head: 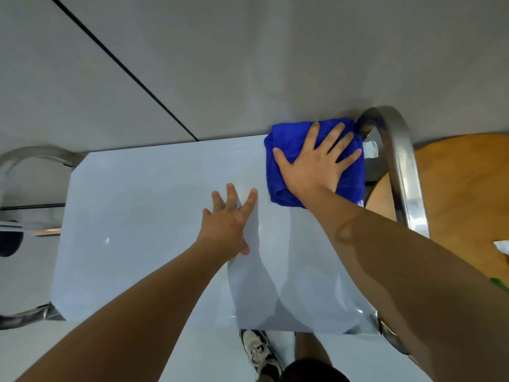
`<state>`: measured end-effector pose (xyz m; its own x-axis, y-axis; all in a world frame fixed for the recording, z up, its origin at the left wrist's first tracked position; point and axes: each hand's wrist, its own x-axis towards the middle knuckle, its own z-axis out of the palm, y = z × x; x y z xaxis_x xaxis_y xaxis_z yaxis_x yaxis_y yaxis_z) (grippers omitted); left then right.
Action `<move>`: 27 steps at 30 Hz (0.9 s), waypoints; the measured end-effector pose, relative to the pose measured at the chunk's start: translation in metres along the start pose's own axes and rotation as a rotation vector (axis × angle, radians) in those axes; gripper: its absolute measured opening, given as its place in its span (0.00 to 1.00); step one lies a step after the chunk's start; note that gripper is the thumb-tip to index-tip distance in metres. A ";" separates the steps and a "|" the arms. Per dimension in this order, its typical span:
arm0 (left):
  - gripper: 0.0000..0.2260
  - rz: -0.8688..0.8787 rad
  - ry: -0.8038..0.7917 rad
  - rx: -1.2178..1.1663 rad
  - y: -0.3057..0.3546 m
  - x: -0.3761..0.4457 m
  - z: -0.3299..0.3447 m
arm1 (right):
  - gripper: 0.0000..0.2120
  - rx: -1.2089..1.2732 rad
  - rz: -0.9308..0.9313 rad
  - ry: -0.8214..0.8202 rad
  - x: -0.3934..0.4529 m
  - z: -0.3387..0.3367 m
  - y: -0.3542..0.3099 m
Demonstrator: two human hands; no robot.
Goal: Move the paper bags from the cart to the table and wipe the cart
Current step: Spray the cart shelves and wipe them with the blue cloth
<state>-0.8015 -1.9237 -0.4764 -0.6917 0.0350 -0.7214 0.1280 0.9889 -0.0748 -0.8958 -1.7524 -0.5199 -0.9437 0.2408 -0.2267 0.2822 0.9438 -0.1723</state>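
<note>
The right hand (314, 161) lies flat on a bunched blue cloth (283, 155), fingers spread and straight, pressing it down rather than gripping it. The cloth sits at the far right corner of the cart top (137, 230), just beside the curved metal handle (396, 161) that rises at the cart's right end. The left hand (228, 221) is spread open over the middle of the same white, glossy top, holding nothing — whether its fingertips touch the surface or hover just above it cannot be told. A second metal handle (24, 161) curves at the cart's left end. To the right, beyond the handle, is a wooden desk (468, 188), with a bit of white paper (501, 245) at the frame's edge — too little shows to tell whether it is a bag. Below the cart's near edge a sneaker (259, 351) stands on the pale floor (248, 51).
</note>
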 end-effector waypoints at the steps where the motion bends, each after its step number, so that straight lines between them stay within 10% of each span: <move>1: 0.58 -0.005 0.003 0.000 0.001 -0.001 0.000 | 0.49 -0.007 -0.011 -0.001 -0.003 0.000 0.002; 27: 0.54 0.093 0.234 -0.147 -0.023 -0.026 0.036 | 0.43 -0.019 0.038 -0.030 -0.346 0.062 0.022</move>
<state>-0.7608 -1.9522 -0.4809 -0.8289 0.1421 -0.5410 0.1062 0.9896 0.0973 -0.5524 -1.8290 -0.5049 -0.9268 0.2695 -0.2615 0.3137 0.9384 -0.1446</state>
